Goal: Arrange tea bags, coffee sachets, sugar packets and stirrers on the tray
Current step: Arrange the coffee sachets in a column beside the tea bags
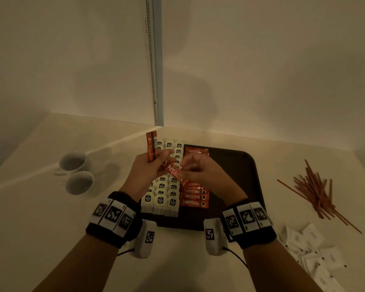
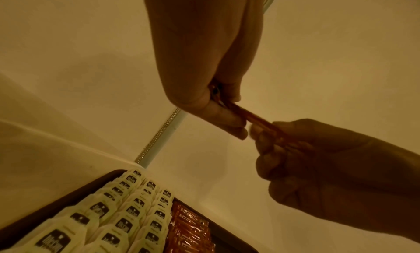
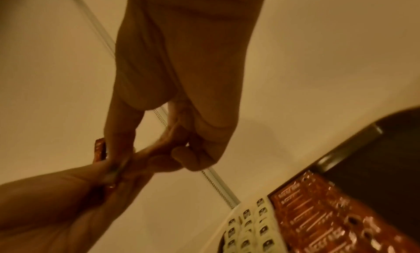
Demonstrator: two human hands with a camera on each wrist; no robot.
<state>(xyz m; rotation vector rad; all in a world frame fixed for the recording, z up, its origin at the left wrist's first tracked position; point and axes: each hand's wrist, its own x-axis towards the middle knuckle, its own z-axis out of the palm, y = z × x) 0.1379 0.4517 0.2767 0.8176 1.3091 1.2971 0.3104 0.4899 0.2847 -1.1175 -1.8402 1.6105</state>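
Note:
A dark tray (image 1: 238, 165) holds rows of white tea bags (image 1: 160, 200) on its left and a column of red coffee sachets (image 1: 195, 197) beside them. Above the tray my left hand (image 1: 154, 163) grips a few red sachets (image 1: 151, 146) that stand upright. One more red sachet (image 1: 174, 170) stretches between both hands; my right hand (image 1: 195, 167) pinches its other end. In the left wrist view this sachet (image 2: 254, 119) runs from my left fingers (image 2: 227, 120) to the right hand (image 2: 318, 159). The right wrist view shows the right fingers (image 3: 200, 156) curled on it.
Two white cups (image 1: 75, 171) stand left of the tray. A loose pile of brown stirrers (image 1: 316, 192) lies to the right, with white sugar packets (image 1: 312, 251) at the near right. The tray's right half (image 1: 236, 182) is bare. A wall corner stands behind the table.

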